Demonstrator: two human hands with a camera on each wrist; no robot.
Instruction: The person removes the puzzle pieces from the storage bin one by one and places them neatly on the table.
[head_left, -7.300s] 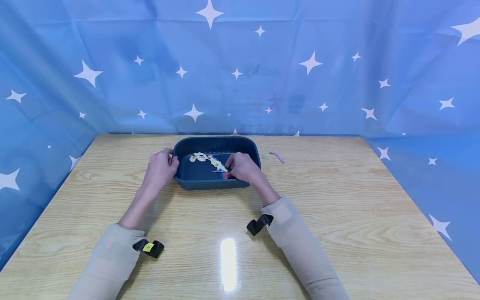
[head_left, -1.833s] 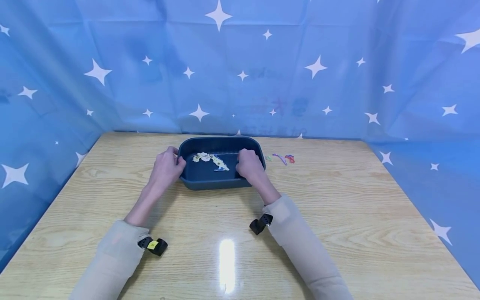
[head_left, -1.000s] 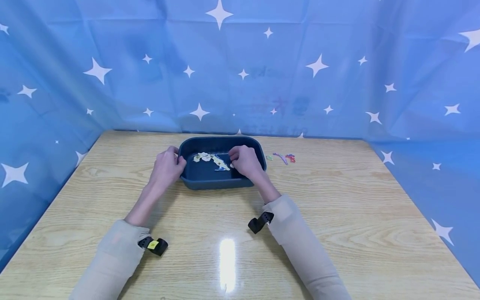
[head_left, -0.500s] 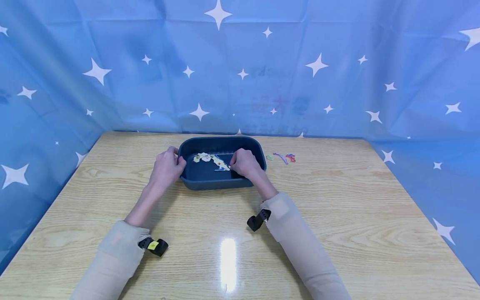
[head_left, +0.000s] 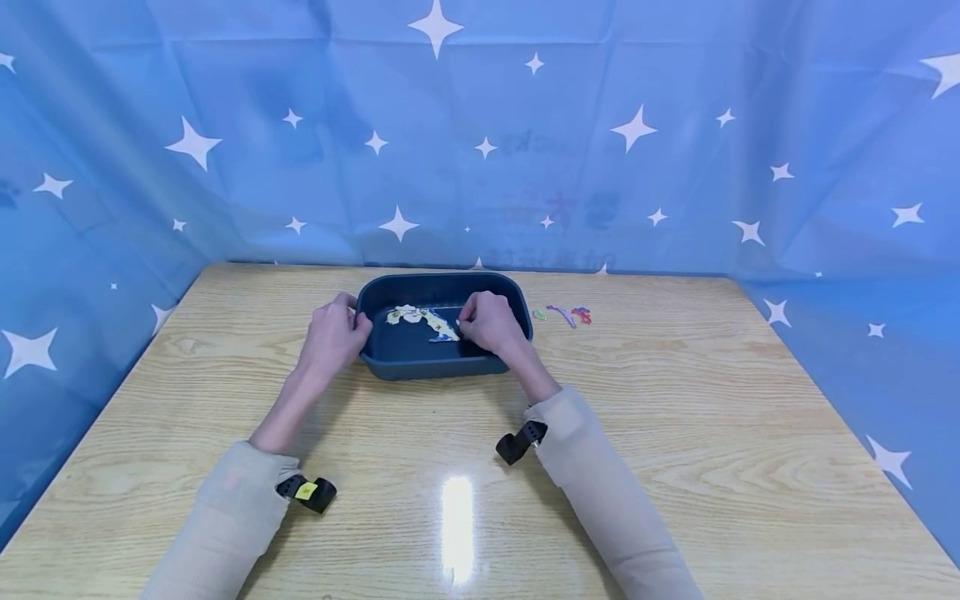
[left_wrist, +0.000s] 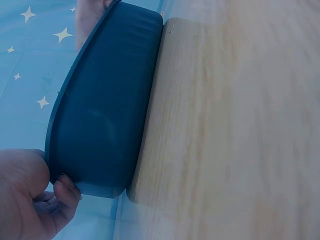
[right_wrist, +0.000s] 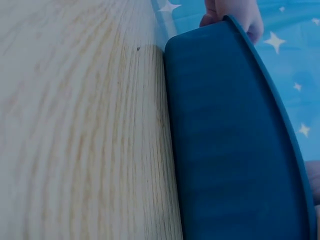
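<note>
A dark blue rectangular bin [head_left: 427, 369] stands on the table near its back edge. My left hand [head_left: 330, 333] grips the bin's left rim, thumb and fingers around the wall in the left wrist view. Inside the bin, my right hand [head_left: 491, 323] reaches over the right half, pinching a small whitish piece [head_left: 458, 323] at its fingertips. Left of those fingertips, flat cream and blue pieces [head_left: 437, 324] lie on the bin floor with a white, flower-like piece [head_left: 407, 313]. The bin's outer wall [right_wrist: 230, 135] hides the right fingers in the right wrist view.
On the wooden table [head_left: 675, 417], right of the bin, lie a small green piece [head_left: 539, 315], a thin purple strip [head_left: 562, 315] and a red piece [head_left: 582, 315]. A blue curtain with white stars [head_left: 525, 167] hangs behind the table.
A red piece, in the bin by my right hand earliest on, now lies on the table beside the purple strip. My right hand has shifted slightly within the bin; the left keeps its grip.
</note>
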